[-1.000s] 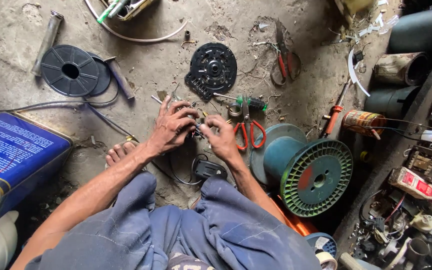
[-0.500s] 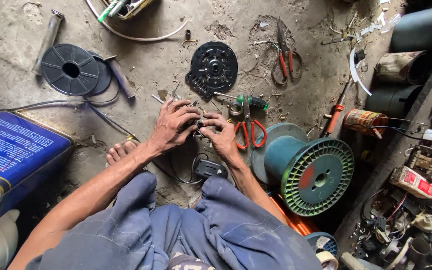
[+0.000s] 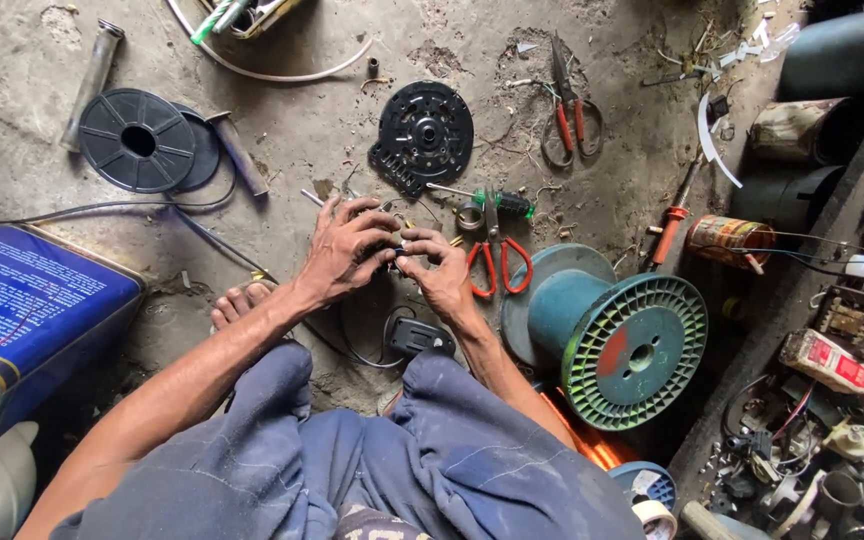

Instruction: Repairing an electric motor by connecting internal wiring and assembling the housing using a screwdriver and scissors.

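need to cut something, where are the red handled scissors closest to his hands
In the head view, the red-handled scissors lie on the floor just to the outer side of the right hand, between it and the green spool.

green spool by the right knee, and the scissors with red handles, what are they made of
Green spool: looks like moulded plastic, matt teal, with ribbed flanges and no shine. Scissors beside the right hand: dull grey blades, probably steel, with glossy red handle loops, likely plastic or a plastic coating.
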